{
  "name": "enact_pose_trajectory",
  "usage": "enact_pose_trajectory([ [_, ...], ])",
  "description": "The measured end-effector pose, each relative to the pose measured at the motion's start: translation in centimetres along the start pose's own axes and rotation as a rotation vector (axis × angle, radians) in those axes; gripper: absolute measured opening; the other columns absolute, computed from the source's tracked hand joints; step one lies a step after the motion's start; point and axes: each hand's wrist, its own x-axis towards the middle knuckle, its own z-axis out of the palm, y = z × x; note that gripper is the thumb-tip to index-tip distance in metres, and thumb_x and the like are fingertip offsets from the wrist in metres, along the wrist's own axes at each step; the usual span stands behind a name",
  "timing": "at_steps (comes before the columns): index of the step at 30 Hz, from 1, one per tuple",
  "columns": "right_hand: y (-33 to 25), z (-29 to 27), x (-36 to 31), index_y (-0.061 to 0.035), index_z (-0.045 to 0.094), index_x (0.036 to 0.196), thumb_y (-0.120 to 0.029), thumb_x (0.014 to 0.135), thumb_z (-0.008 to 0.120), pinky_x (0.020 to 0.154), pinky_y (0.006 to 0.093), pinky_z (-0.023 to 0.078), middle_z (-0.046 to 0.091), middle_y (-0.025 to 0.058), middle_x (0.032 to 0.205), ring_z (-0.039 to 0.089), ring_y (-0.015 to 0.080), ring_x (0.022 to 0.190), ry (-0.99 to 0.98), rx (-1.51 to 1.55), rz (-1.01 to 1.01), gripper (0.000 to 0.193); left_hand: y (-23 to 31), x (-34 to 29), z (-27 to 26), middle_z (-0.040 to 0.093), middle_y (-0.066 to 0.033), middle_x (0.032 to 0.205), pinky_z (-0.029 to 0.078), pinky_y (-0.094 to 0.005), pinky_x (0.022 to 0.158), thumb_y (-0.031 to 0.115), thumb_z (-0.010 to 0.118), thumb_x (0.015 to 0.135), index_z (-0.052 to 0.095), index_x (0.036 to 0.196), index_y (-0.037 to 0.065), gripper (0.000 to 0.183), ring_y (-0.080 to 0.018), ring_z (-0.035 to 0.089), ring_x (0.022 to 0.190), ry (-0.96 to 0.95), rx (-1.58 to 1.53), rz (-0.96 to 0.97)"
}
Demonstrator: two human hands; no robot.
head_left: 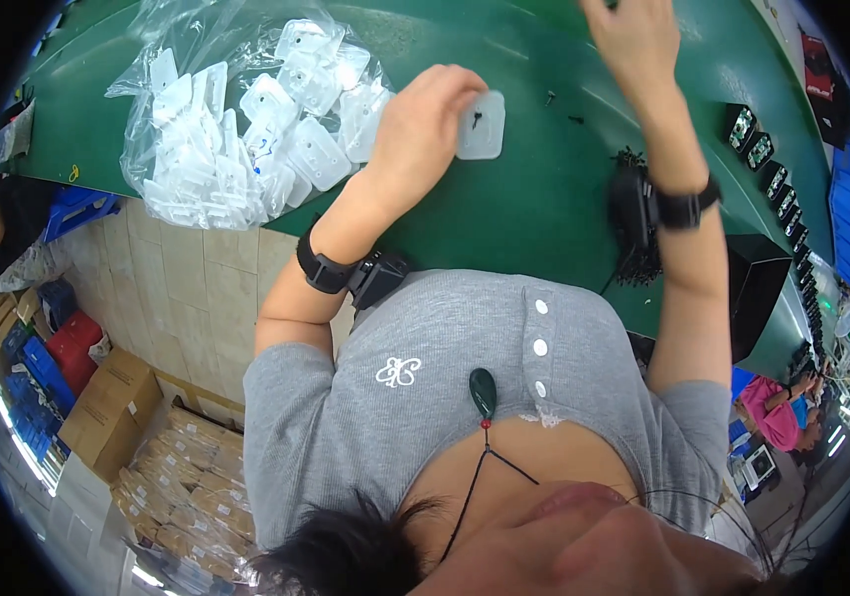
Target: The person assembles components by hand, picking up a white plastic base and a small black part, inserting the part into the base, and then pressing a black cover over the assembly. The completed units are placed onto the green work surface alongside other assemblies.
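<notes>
My left hand (423,131) has its fingers closed on the left edge of a translucent white plastic plate (491,139) with rounded corners. On the plate lies a small dark piece, perhaps a screw, too small to name for sure. My right hand (638,45) reaches to the top edge of the view, where its fingertips are cut off. Whatever it holds, if anything, is hidden. Between the hands two tiny black pieces (576,120) lie on the green table (534,209). A clear plastic bag (162,60) full of similar plates (314,159) is left of my left hand.
A heap of thin black parts (640,263) lies beneath my right forearm. Further right stand a black box (758,288) and a row of small black units with circuit boards (761,149). Cartons (112,407) are on the floor at left. A person in pink (778,412) sits far right.
</notes>
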Motion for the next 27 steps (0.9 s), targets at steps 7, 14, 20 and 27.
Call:
enact_pose_trajectory([
  [7, 1.8, 3.7, 7.0, -0.0092, 0.059, 0.115, -0.032, 0.078, 0.074, 0.083, 0.0439, 0.047, 0.057, 0.0163, 0.104, 0.056, 0.0329, 0.097, -0.444, -0.338, 0.095, 0.046, 1.4, -1.1, 0.4, 0.052, -0.0120, 0.097, 0.047, -0.0398, 0.072, 0.024, 0.074, 0.076, 0.060, 0.107, 0.005, 0.039, -0.0308, 0.055, 0.087, 0.042, 0.348, 0.059],
  [14, -0.6, -1.1, -4.0, -0.0020, 0.053, 0.113, -0.003, 0.080, 0.071, 0.093, 0.0304, 0.045, 0.057, 0.0099, 0.112, 0.056, 0.0162, 0.105, -0.286, 0.563, 0.217, 0.038, 1.8, -3.0, 0.7, 0.051, -0.0119, 0.108, 0.045, -0.0389, 0.080, 0.024, 0.079, 0.068, 0.056, 0.114, 0.003, 0.056, -0.0298, 0.051, 0.096, -0.052, 0.514, 0.069],
  [20, -3.5, -5.5, -16.4, -0.0052, 0.037, 0.125, 0.013, 0.075, 0.063, 0.104, 0.0422, 0.042, 0.044, 0.0179, 0.129, 0.053, 0.0316, 0.122, -0.281, 0.763, 0.127, 0.059, 0.9, -2.9, -0.3, 0.057, -0.0099, 0.110, 0.046, -0.0397, 0.087, 0.002, 0.072, 0.068, 0.056, 0.119, 0.004, 0.053, -0.0294, 0.054, 0.106, -0.074, 0.362, 0.170],
  [27, -4.8, -7.6, -17.4, -0.0028, 0.058, 0.118, 0.005, 0.074, 0.074, 0.093, 0.0391, 0.049, 0.062, 0.0168, 0.119, 0.060, 0.0329, 0.109, -0.443, 0.335, 0.026, 0.048, 0.7, -3.2, 0.2, 0.060, -0.0073, 0.110, 0.045, -0.0395, 0.090, 0.001, 0.071, 0.068, 0.060, 0.115, 0.008, 0.048, -0.0283, 0.054, 0.109, -0.118, 0.315, 0.292],
])
